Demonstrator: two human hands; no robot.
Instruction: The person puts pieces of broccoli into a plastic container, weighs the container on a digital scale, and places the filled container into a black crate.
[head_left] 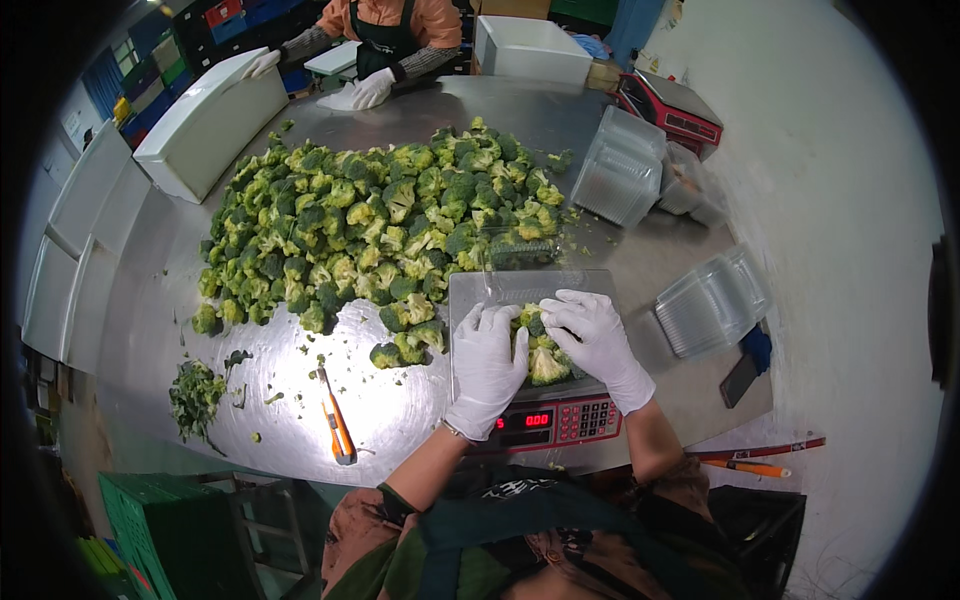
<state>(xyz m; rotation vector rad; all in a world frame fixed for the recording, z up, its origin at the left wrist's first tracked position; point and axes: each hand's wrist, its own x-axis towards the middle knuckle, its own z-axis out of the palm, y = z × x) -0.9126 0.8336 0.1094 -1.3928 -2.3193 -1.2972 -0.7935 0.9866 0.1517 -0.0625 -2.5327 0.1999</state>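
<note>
Broccoli florets [547, 366] sit in a clear plastic box on the scale [587, 422] in front of me, its clear lid [523, 258] raised on the far side. My left hand [487, 368], in a white glove, grips the box's left side, thumb along the florets. From the right, my right hand [597, 345], also gloved, curls its fingers over the florets at the box's rim. Its fingertips are partly hidden. Beyond the scale spreads a large heap of broccoli [370, 220], with a few loose florets [410, 345] left of the scale.
An orange utility knife [337, 425] and broccoli trimmings [196, 395] lie on the metal table [270, 440]. Stacked clear boxes [712, 300] and a phone [739, 381] are at right. Across the table, a gloved co-worker [385, 45] touches a white foam box [215, 125]. Another scale [672, 108] stands far right.
</note>
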